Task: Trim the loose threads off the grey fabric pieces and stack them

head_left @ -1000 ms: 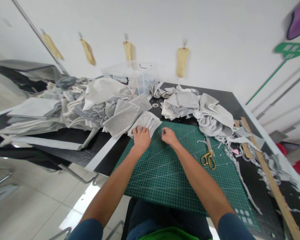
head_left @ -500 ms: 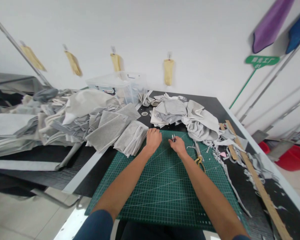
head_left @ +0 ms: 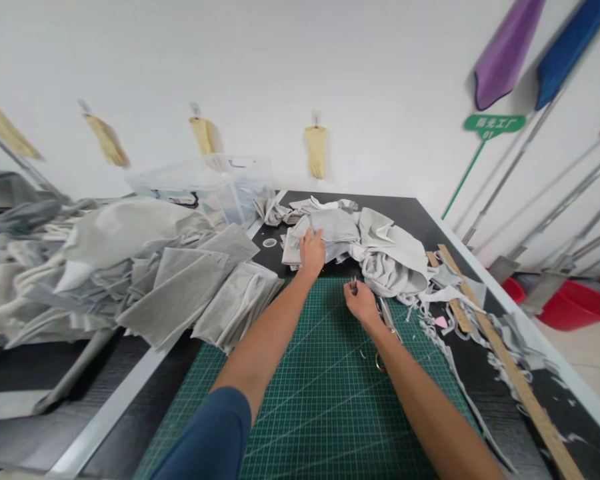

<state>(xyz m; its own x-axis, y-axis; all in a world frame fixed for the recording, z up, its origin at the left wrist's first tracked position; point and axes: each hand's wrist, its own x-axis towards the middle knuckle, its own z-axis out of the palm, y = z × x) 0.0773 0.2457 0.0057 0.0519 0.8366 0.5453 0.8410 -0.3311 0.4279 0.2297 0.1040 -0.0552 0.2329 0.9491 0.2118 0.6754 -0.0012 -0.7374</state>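
Note:
My left hand (head_left: 313, 253) reaches forward with its fingers apart, over the near left side of a stack of folded grey cloth pieces (head_left: 334, 225). Whether the fingertips press on the cloth I cannot tell. Closed above the far part of the green cutting mat (head_left: 300, 400), my right hand (head_left: 362, 304) grips small thread snips (head_left: 354, 285); only the metal tips show. Gold-handled scissors (head_left: 387, 317) lie on the mat, partly hidden behind my right forearm. To the left of my left arm sits a pile of folded grey cloths (head_left: 237, 300) at the mat's edge.
A large heap of grey fabric (head_left: 125, 233) fills the left, with a clear plastic box (head_left: 220, 190) behind. Crumpled cloth (head_left: 395, 257), scraps and a long wooden strip (head_left: 505, 360) lie to the right. A tape roll (head_left: 269, 243) rests near the folded stack.
My left hand has left the folded cloths on the left and moved right and forward to the stack at the back. My right hand keeps its grip. The view has turned right.

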